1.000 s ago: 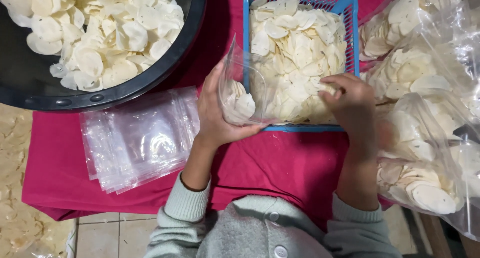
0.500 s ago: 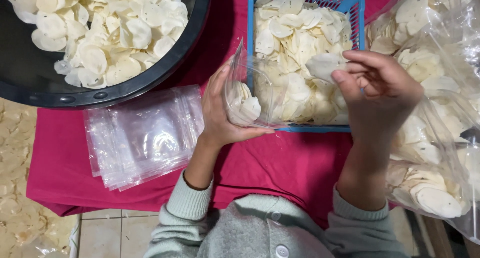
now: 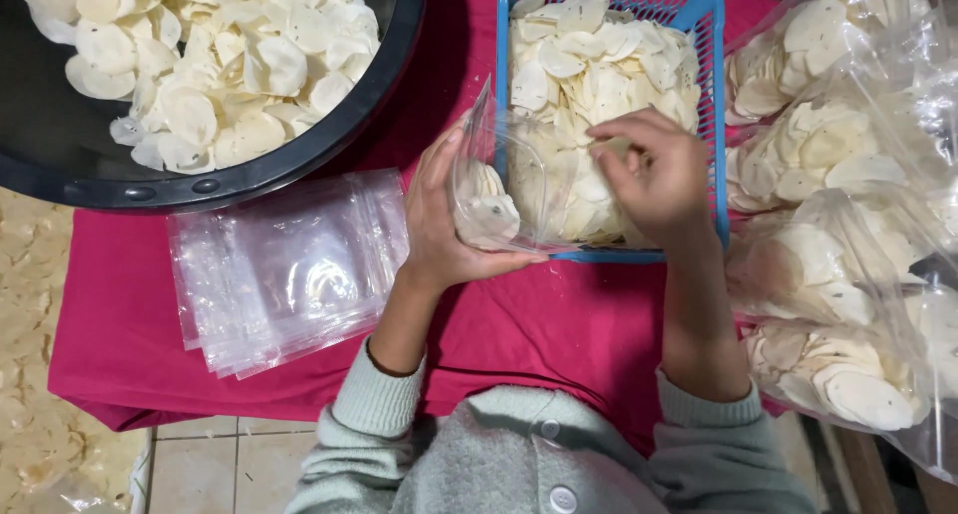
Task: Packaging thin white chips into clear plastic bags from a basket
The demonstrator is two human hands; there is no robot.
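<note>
Cupping a clear plastic bag (image 3: 504, 190) in my left hand (image 3: 439, 220), fingers curled under it, I hold it open beside the blue basket (image 3: 714, 95) on the red cloth (image 3: 559, 324). A few white chips lie inside the bag. My right hand (image 3: 654, 175) rests in the basket, fingertips pinched on chips (image 3: 584, 60).

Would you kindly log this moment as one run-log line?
left hand: holds clear bag | right hand: in blue basket on chips
</note>
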